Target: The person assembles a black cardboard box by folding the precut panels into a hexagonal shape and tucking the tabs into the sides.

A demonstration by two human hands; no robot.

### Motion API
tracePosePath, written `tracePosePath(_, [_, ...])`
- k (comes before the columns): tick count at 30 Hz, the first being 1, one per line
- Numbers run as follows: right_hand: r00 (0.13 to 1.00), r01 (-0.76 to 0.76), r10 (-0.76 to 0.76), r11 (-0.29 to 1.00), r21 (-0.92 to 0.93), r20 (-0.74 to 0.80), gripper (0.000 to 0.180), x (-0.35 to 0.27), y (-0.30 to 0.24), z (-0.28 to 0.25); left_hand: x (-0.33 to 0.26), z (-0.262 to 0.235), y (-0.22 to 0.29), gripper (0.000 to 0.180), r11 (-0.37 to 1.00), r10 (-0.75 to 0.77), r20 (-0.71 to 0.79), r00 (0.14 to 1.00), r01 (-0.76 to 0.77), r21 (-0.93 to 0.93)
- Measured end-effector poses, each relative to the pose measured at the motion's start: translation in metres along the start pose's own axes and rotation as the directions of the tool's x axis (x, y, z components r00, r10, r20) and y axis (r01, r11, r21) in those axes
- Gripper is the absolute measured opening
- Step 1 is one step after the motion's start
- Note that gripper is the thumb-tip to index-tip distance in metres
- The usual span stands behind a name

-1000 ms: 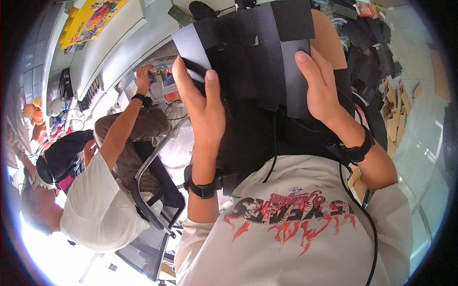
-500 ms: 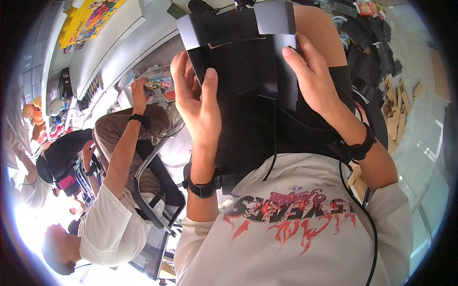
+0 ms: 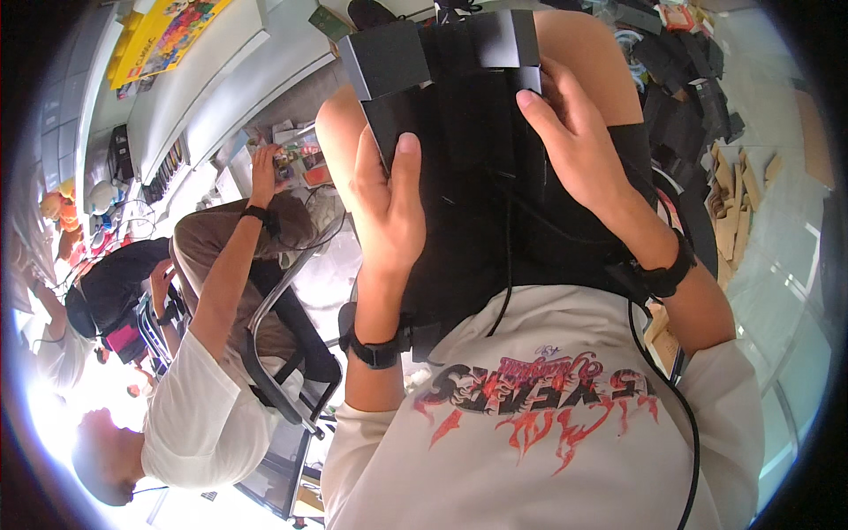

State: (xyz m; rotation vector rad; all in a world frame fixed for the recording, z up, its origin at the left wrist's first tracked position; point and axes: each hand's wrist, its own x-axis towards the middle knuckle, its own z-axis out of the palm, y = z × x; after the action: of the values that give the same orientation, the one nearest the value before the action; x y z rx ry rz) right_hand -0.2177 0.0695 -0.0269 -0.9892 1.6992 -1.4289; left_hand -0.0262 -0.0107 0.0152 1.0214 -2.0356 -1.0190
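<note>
Above my lap is a black cardboard box (image 3: 455, 119), partly folded, with its flaps spread at the far end. My left hand (image 3: 389, 199) grips its left side, the thumb lying over the near face and the fingers mostly hidden behind the panel. On the opposite side my right hand (image 3: 570, 132) holds the right panel, thumb on top and the other fingers curled round the outer edge. Two squarish grey-black flaps (image 3: 386, 60) stick out at the far corners. The dark inside of the box blends into my black shorts, so its near edge is hard to make out.
At the right, a heap of black cardboard pieces (image 3: 693, 97) lies on the floor near brown cardboard strips (image 3: 733, 208). To my left a person in a white shirt (image 3: 208, 424) sits on a chair. A black cable (image 3: 693, 424) runs down my shirt.
Both side panels of the box have come closer together, so it looks narrower. My left hand has moved right with its panel; my right hand has shifted slightly left.
</note>
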Motion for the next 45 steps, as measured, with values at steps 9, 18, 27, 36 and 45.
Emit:
tracePosePath(9, [0.999,-0.016,0.016,1.000,-0.010,-0.040,0.044,0.001,-0.007,-0.005,-0.007,-0.002,0.005,0.029,0.862,-0.275,-0.012,0.961,0.241,-0.447])
tracePosePath(18, [0.999,-0.042,0.041,0.999,0.028,0.015,0.043,-0.002,-0.004,-0.002,0.001,0.004,0.008,0.027,0.879,-0.301,-0.018,0.953,0.270,-0.392])
tracePosePath(27, [0.999,-0.004,0.002,0.999,0.036,0.032,0.049,-0.004,-0.002,0.001,0.000,0.003,0.000,0.024,0.888,-0.421,-0.077,0.904,0.393,-0.239])
tracePosePath(36, [0.996,-0.046,0.050,0.998,-0.053,0.072,0.045,-0.003,0.002,-0.003,0.000,0.001,0.000,0.038,0.951,-0.279,-0.060,0.958,0.267,-0.154])
tracePosePath(45, [0.999,-0.015,0.016,0.999,-0.029,0.041,0.048,-0.005,-0.001,0.001,-0.003,0.007,-0.005,0.032,0.933,-0.321,-0.007,0.947,0.314,-0.175])
